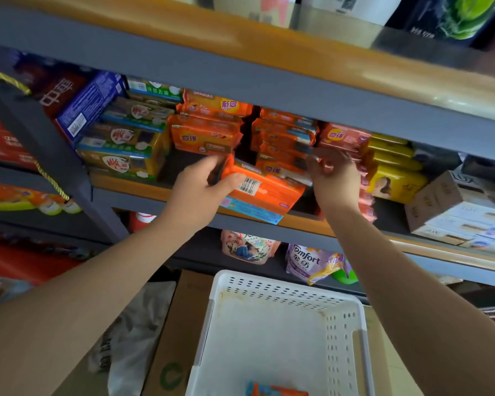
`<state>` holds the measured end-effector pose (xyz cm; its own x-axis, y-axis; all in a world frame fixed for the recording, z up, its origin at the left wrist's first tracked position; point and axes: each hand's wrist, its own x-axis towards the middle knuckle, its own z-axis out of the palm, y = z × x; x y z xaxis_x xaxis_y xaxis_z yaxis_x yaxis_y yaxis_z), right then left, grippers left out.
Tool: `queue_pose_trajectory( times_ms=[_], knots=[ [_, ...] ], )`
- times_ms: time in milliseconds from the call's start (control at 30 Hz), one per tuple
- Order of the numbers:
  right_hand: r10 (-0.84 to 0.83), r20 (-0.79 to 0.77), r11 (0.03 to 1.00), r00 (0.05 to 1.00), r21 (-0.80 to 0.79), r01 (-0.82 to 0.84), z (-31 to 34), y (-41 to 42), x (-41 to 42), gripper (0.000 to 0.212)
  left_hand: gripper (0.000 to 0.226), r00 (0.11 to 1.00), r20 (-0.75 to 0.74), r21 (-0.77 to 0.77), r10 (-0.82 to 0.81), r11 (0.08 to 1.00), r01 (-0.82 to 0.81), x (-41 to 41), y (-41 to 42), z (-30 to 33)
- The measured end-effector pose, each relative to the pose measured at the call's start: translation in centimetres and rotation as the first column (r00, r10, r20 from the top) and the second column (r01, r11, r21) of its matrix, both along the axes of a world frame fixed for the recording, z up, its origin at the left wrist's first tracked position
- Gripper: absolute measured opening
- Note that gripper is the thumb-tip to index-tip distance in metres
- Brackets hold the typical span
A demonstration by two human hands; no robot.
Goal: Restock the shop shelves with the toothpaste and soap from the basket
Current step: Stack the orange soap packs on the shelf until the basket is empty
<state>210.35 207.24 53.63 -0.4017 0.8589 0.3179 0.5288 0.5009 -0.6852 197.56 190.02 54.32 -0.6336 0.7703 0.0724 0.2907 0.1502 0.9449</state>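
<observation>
At shelf edge (166, 192), left hand (200, 187) grips orange soap pack (265, 192), overhanging.

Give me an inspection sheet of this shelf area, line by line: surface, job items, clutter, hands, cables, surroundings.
Surface: middle shelf, packed with stacked soap packs.
Job's things: orange soap pack tilted at the shelf's front edge; white basket below, one orange pack left in it.
Clutter: plastic bag and cardboard box beside the basket.
Hands: left hand grips the orange soap pack; right hand touches the stacked packs, grip unclear.
Cables: none; a yellow cord hangs at the shelf post.
Surroundings: Comfort pouch on the lower shelf.
</observation>
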Motion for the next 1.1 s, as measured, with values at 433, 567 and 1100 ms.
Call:
queue_pose_trajectory(
  times_ms=[433,567,1100],
  knots=[
    [0.288,0.163,0.936,0.944,0.163,-0.313,1.2,-2.6,2.6,0.045,0.039,0.976,0.13,0.04,-0.177,0.984,0.173,0.2,3.0,-0.1],
    [0.214,0.218,0.724,0.952,0.619,-0.305,0.6,-3.2,3.5,0.027,0.061,0.839,0.532,-0.006,-0.113,0.99,0.138,1.3,1.6,0.6],
    [0.381,-0.131,0.817,0.915,-0.415,-0.399,2.0,-3.0,4.5,0.057,0.038,0.898,0.397,0.211,-0.189,0.971,0.11,2.0,1.7,0.7]
  ],
)
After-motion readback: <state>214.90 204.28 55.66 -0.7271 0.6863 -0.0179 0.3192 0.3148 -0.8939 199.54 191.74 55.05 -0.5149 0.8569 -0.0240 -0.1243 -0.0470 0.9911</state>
